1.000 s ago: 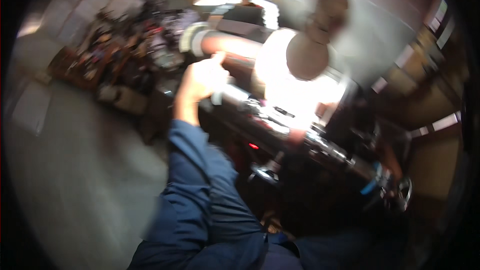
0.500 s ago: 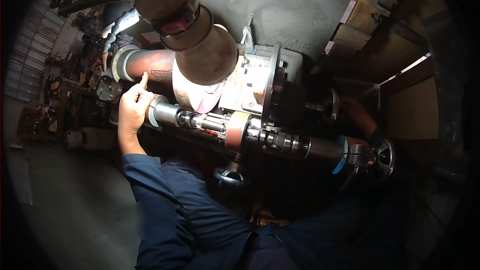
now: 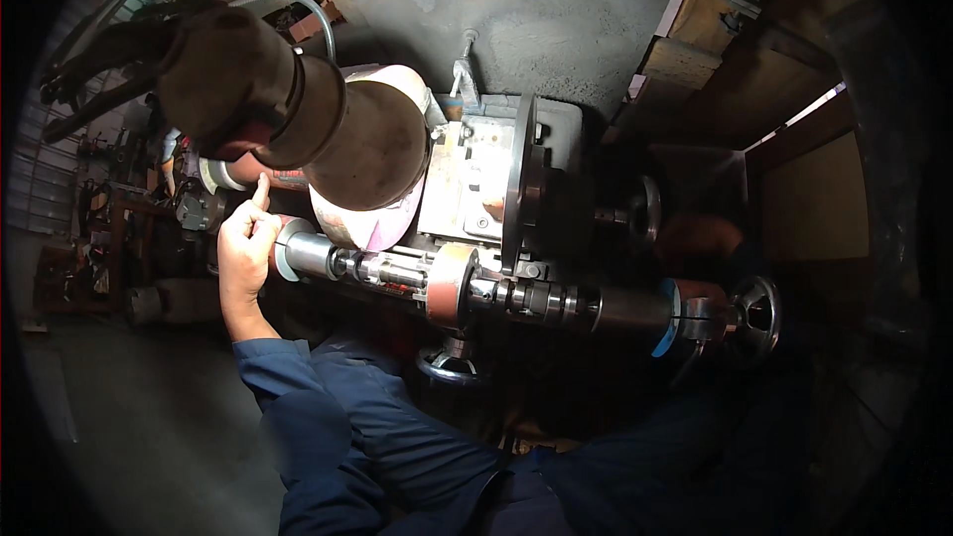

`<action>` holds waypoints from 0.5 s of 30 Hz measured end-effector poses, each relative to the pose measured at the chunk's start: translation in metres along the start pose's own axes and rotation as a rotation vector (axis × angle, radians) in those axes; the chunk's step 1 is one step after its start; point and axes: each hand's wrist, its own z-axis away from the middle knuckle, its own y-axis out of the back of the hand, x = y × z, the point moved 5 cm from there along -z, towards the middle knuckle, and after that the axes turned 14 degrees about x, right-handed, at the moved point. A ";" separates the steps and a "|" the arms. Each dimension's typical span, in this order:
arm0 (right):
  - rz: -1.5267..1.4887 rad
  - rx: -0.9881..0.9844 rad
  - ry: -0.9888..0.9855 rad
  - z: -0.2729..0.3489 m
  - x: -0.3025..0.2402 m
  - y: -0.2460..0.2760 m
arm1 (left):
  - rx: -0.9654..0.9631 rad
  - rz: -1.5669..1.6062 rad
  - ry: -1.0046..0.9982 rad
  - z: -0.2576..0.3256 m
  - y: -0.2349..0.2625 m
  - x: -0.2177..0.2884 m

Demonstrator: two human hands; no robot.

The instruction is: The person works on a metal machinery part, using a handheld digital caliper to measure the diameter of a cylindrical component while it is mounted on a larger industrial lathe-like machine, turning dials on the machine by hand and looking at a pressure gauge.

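My left hand (image 3: 248, 248) rests at the left end of a machine, beside a red-brown housing with a pale blue collar (image 3: 285, 250). Its index finger points up and away from me, the other fingers bend, and nothing shows in its grip. A metal shaft with several lobes (image 3: 536, 300) lies across the machine, passing through a red-brown ring support (image 3: 450, 288). Behind the shaft stands a pale grinding wheel (image 3: 372, 226), partly hidden by a lamp-like hood (image 3: 367, 144). In deep shadow at the right, my right hand (image 3: 700, 236) is near a handwheel (image 3: 650, 208); its fingers cannot be made out.
A second handwheel (image 3: 759, 316) sits at the machine's right end, a third (image 3: 449, 365) below the ring support. A large dark disc (image 3: 518, 184) stands upright beside the brightly lit block (image 3: 486, 174). Wooden boards (image 3: 685, 60) line the far right; cluttered shelves (image 3: 94, 248) stand left.
My view has shifted, so the machine appears a little further left and the hood covers more of the red housing. My left hand keeps its place by the machine's left end.
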 end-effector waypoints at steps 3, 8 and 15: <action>0.015 -0.135 -0.205 0.003 -0.061 0.004 | 0.038 0.024 0.063 0.005 0.005 0.003; -0.555 0.230 -0.402 -0.001 -0.067 0.020 | 0.040 -0.054 0.146 0.009 0.018 0.004; -0.583 0.499 -0.445 -0.011 -0.060 0.028 | 0.073 -0.057 0.200 0.011 0.005 0.004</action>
